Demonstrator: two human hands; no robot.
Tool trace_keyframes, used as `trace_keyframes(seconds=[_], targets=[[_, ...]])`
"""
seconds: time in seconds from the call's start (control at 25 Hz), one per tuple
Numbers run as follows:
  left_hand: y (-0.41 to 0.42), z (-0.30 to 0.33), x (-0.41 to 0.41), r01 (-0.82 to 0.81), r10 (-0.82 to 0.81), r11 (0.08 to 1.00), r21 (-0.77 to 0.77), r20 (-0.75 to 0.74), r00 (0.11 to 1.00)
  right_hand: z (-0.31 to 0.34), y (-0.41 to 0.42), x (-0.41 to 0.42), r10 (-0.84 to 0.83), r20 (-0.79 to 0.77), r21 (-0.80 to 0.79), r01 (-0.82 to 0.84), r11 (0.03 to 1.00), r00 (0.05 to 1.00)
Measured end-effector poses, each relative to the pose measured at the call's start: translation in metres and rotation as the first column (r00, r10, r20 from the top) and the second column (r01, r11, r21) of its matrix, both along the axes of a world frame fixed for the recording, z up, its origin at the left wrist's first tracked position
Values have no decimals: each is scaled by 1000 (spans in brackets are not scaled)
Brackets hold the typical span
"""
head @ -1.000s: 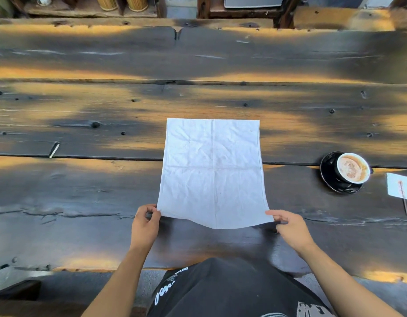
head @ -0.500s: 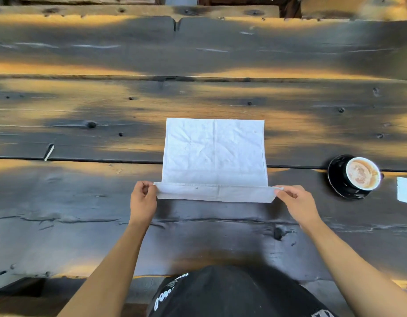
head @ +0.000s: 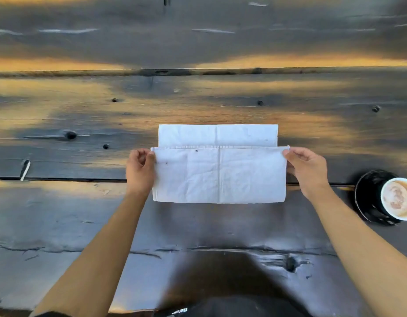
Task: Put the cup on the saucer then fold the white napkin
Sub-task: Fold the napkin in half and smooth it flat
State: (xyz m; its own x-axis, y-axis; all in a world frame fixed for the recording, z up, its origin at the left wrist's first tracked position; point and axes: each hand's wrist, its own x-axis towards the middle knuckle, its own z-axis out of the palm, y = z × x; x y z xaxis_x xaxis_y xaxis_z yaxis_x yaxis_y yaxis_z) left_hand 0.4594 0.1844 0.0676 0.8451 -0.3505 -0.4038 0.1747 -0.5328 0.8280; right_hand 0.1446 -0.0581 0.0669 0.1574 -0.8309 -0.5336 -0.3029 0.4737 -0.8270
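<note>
Now you are carrying the near hem of the white cloth napkin [head: 219, 175] farther up than a moment ago, your left hand [head: 139, 169] and right hand [head: 306, 169] each gripping a corner, leaving only a strip uncovered. The black cup of coffee [head: 398, 199] is already sitting on its black saucer [head: 367, 197] at the right of the dark wooden surface [head: 83, 225], so you are likely finishing this first fold.

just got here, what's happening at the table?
A person is folding a white napkin on a dark wooden table. The left hand and right hand each pinch a corner of the near half, which is carried over the far half, its edge short of the far edge. A strip of the lower layer shows beyond. The cup of coffee already sits on the black saucer at the right.
</note>
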Motion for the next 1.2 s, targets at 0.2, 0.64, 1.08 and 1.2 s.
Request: trace_keyframes(seconds=[0.2, 0.64, 1.08, 1.2], targets=[[-36, -22, 35, 50, -55, 997, 65, 76, 996, -22, -37, 29, -12, -28, -18, 12, 1000, 1000], [-68, -48, 64, 122, -160, 970, 209, 172, 972, -47, -61, 56, 26, -296, -107, -61, 992, 955], [-74, -62, 65, 155, -295, 928, 339, 415, 861, -54, -61, 66, 20, -622, -324, -281, 903, 783], [-58, -68, 60, 252, -514, 855, 453, 673, 532, -59, -38, 88, -26, -602, -501, -353, 790, 798]])
